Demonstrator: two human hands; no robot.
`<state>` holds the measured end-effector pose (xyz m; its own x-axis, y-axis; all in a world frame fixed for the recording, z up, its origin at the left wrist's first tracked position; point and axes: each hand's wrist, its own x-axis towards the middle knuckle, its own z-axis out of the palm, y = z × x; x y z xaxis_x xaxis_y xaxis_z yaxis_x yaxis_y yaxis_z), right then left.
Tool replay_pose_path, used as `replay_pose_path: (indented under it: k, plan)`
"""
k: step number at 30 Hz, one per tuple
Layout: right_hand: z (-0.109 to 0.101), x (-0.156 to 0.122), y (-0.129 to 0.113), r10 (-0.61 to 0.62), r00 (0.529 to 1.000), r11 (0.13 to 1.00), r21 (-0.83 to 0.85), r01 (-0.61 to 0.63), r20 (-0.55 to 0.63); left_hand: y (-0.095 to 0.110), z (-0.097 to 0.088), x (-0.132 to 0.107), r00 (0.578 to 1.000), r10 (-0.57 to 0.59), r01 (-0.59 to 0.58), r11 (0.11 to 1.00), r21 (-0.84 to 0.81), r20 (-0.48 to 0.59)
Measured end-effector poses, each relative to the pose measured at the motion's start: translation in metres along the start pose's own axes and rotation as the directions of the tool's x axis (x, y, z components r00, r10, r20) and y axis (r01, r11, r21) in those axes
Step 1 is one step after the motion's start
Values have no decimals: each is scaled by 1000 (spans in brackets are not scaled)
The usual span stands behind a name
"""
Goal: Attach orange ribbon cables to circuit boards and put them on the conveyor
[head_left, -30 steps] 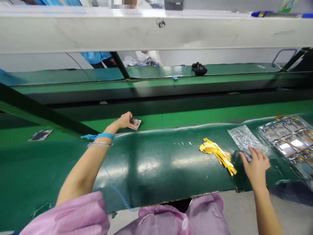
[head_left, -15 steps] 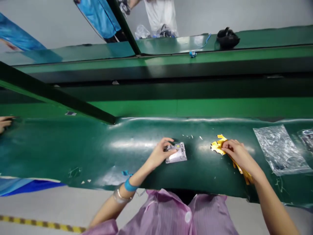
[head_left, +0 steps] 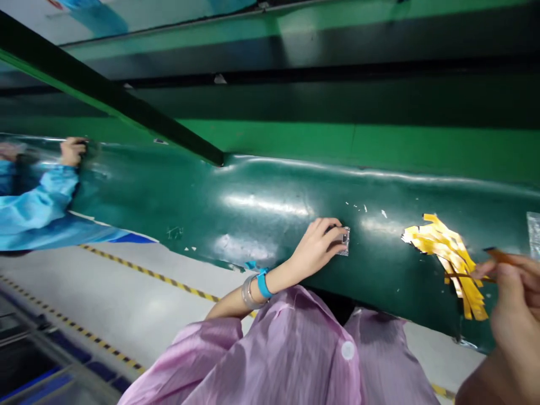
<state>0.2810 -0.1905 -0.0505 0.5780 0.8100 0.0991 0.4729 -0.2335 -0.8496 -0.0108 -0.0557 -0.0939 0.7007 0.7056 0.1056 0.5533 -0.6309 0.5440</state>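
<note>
My left hand [head_left: 318, 247] lies over a small flat silvery module [head_left: 346, 239], with its fingers curled onto it; most of the module is hidden beneath the hand. At the right edge of the view, my right hand [head_left: 512, 284] pinches a thin orange-brown strip [head_left: 498, 256], raised above the bench. Just left of that hand, a loose pile of shiny yellow strips [head_left: 453, 250] fans out across the green bench mat [head_left: 270, 236]. On my left wrist are a blue band [head_left: 264, 283] and a clear bracelet.
Small white scraps [head_left: 366, 208] lie beyond the module. A green post [head_left: 169, 124] slants down to the bench's back edge. At the left, a co-worker's blue sleeve [head_left: 50, 188] and hand rest on the bench. A plastic bag [head_left: 534, 233] shows at the right edge.
The view has swung left and down. My right hand has left the top of the yellow pile and now holds one strip near its right side. My left hand now covers more of the module.
</note>
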Motion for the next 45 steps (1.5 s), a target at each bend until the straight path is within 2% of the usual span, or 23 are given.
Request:
replay_pose_path:
  k: [2,5,9,11,15,22,28,31,36,45]
  plan:
    - [14,-11,-8,116,992,983,136,-122,52,-2,-4,4,974,174,-182,982,42,148]
    - [40,-19,-5,219,955,913,304,-272,198,-8,-9,15,881,340,-395,911,116,329]
    - [71,-26,5,266,877,816,390,-426,400,-16,-15,30,786,448,-540,833,118,426]
    - [82,-29,5,263,850,787,408,-462,456,-19,-15,35,753,483,-581,807,108,448]
    - [94,-35,2,257,845,768,432,-473,468,-26,-12,38,716,537,-623,780,61,446]
    - [97,-37,7,273,841,758,434,-487,468,-24,-14,46,699,551,-643,764,63,457]
    - [100,-36,11,283,831,751,428,-503,479,-12,-18,74,619,544,-673,739,24,566]
    - [100,-37,13,275,834,752,434,-497,478,-10,-14,83,583,574,-690,723,-22,575]
    - [98,-38,13,278,841,747,446,-493,463,-8,-10,87,601,554,-654,755,-44,576]
    - [97,-37,15,277,841,734,462,-498,465,-4,-14,94,544,503,-668,744,-16,671]
